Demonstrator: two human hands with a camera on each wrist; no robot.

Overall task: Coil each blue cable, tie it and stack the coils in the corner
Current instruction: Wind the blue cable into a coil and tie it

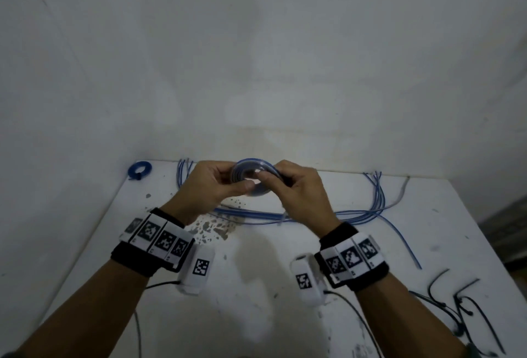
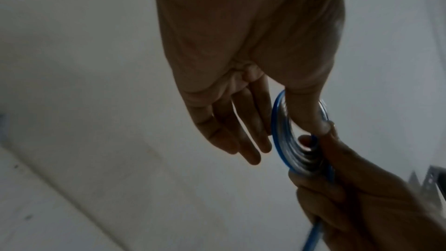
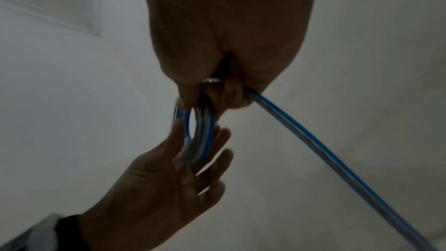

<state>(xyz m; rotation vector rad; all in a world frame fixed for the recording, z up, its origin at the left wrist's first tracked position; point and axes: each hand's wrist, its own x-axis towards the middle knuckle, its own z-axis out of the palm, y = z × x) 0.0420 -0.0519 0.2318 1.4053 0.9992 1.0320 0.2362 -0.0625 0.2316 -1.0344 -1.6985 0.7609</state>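
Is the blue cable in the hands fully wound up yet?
Not fully. The blue cable coil has several loops, but a loose tail runs from the right hand.

coil (image 1: 251, 176) blurred | right hand (image 3: 224, 45) hides its fingers | cable (image 3: 337, 159) cut off

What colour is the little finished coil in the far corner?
Blue, the finished coil; head view shows it best.

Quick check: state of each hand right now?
Left hand: thumb and fingers pinch the blue coil.
Right hand: grips the same coil and its trailing cable.
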